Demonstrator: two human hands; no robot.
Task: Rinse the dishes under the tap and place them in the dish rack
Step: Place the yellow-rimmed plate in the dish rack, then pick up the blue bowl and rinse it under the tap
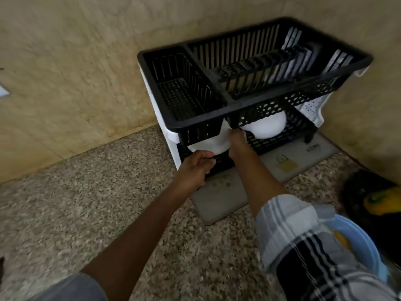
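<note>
A black two-tier plastic dish rack (pixel 201 121) stands in the corner on the granite counter. Its upper tier holds no dishes. On the lower tier lie two white bowls, turned over: one on the right (pixel 265 129), one on the left (pixel 213 144). My left hand (pixel 196 168) grips the front rim of the lower tier, right below the left bowl. My right hand (pixel 236 141) reaches under the upper tier and holds the left bowl's edge, its fingers partly hidden behind the rack. No tap is in view.
A grey drying mat (pixel 219 198) lies under the rack. At the right edge sit a blue plastic bowl (pixel 360 246) and a dark pan with yellow residue (pixel 375 200). Beige tiled walls close the corner behind the rack. Speckled granite counter (pixel 86 203) extends left.
</note>
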